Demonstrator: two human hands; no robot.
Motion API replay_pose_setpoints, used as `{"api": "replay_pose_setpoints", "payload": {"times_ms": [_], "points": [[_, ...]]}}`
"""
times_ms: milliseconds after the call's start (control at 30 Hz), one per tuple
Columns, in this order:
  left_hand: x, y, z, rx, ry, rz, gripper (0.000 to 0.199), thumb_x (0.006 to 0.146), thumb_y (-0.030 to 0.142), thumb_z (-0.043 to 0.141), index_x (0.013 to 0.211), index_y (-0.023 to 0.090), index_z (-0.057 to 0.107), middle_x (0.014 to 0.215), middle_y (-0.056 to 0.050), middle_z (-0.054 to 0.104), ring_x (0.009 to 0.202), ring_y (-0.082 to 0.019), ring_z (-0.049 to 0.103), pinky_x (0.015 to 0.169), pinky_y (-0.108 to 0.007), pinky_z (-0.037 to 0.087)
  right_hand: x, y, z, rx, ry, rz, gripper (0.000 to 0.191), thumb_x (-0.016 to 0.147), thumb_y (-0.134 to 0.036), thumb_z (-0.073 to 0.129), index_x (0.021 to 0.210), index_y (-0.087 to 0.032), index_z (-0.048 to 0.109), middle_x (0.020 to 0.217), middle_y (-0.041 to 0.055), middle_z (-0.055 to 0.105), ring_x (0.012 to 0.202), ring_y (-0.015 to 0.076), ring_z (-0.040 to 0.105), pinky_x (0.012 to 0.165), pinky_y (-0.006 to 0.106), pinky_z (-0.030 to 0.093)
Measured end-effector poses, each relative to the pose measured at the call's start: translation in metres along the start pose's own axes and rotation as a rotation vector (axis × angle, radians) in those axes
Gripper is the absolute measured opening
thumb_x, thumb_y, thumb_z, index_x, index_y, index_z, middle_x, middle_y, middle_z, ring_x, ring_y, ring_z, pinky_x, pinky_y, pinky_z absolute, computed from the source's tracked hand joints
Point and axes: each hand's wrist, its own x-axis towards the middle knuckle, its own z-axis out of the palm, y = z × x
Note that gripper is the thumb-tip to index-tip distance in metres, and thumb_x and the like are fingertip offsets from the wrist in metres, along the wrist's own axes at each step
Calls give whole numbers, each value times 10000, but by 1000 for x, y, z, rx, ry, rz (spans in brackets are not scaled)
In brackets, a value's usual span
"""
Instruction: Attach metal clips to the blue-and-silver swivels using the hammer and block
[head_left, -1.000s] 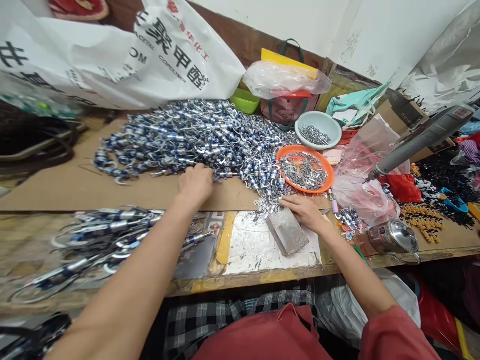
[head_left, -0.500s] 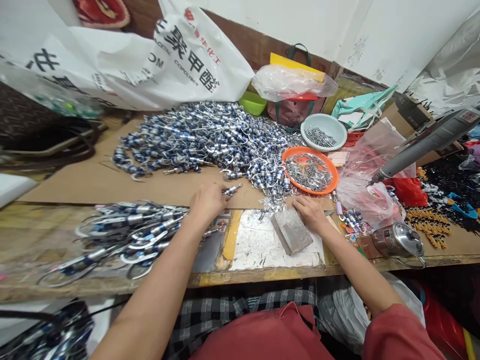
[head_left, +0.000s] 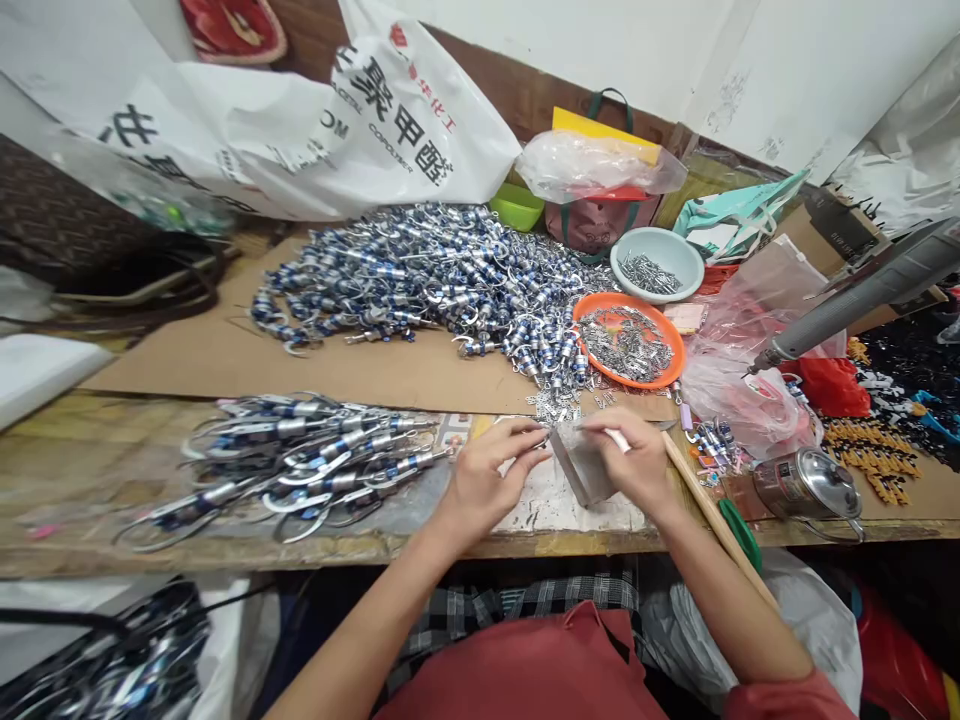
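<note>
My left hand (head_left: 484,480) pinches a blue-and-silver metal clip at its fingertips, just left of a grey metal block (head_left: 581,468) lying on a white scuffed sheet (head_left: 547,505). My right hand (head_left: 630,460) rests over the block's right side, fingers closed on a small white piece; what it is I cannot tell. The two hands almost meet above the block. A big pile of the same clips (head_left: 435,275) covers the brown cardboard (head_left: 225,365) behind. A laid-out bundle of clips (head_left: 300,460) lies to the left of my left hand.
An orange bowl (head_left: 671,375) and a white bowl (head_left: 626,250) of small metal parts stand at the right back. A grey rotary tool (head_left: 862,290), plastic bags (head_left: 742,400), a small steel pot (head_left: 806,485) and a wooden stick (head_left: 712,520) crowd the right. White sacks (head_left: 300,130) lean on the wall.
My left hand drew back from the big pile with one clip and came to the metal block. My right hand lifted from beside the block and now holds a small white piece over it.
</note>
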Motion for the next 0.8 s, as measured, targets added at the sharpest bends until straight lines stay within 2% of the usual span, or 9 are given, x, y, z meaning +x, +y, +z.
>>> {"api": "replay_pose_setpoints", "payload": {"times_ms": [67,167,267,367,467,567,633,733,800], "points": [[-5,4,1,-14,51,19,169,776,250,571,861,237,716,940,-61,701,892,-221,637,849,-368,490,-6,-16,7,65,-74,-35,149,823,-175,527,787,-216,666,784,19,678,768,146,624,726,288,507],[-10,8,-3,-31,124,-9,138,776,232,575,807,241,709,884,-50,708,868,-214,640,862,-380,488,-8,-24,13,107,-48,-11,121,818,-193,552,832,-216,670,809,26,682,788,148,628,731,283,510],[-14,10,-4,-151,109,-86,126,786,250,570,792,219,692,864,-47,699,833,-201,639,800,-361,523,-6,-25,13,127,-22,-28,117,817,-192,565,838,-215,678,808,30,683,789,149,629,735,282,510],[-18,12,2,-309,98,-145,84,752,247,617,770,198,684,864,-47,694,817,-192,643,735,-322,548,-5,-29,11,106,-80,-88,161,825,-140,535,829,-208,681,774,30,675,762,141,621,706,271,508],[-19,14,8,-306,137,-67,12,686,190,681,697,191,686,782,-35,705,775,-180,651,738,-305,546,-9,-33,8,79,-123,-115,184,822,-108,525,827,-205,681,766,30,668,736,133,615,671,259,508],[-21,17,11,-269,172,53,34,675,148,685,692,177,692,724,-33,715,712,-165,661,702,-284,555,-14,-34,6,105,-128,-112,167,813,-99,546,829,-193,683,773,41,661,727,132,615,654,254,506],[-22,18,11,-273,191,66,62,677,139,684,732,166,694,730,-36,720,689,-154,668,676,-263,562,-17,-35,5,136,-130,-99,155,808,-96,561,826,-187,686,769,43,655,720,129,613,642,245,503],[-23,21,11,-284,194,37,189,709,134,653,892,164,688,780,-44,728,671,-148,675,648,-255,571,-19,-36,3,177,-139,-79,143,803,-104,581,816,-197,689,762,31,651,707,122,606,635,236,497],[-23,23,11,-249,183,100,215,721,121,637,922,173,690,801,-51,729,700,-154,676,669,-265,570,-19,-36,3,212,-138,-63,137,795,-104,595,807,-201,691,756,23,649,706,117,603,641,229,495]]}}
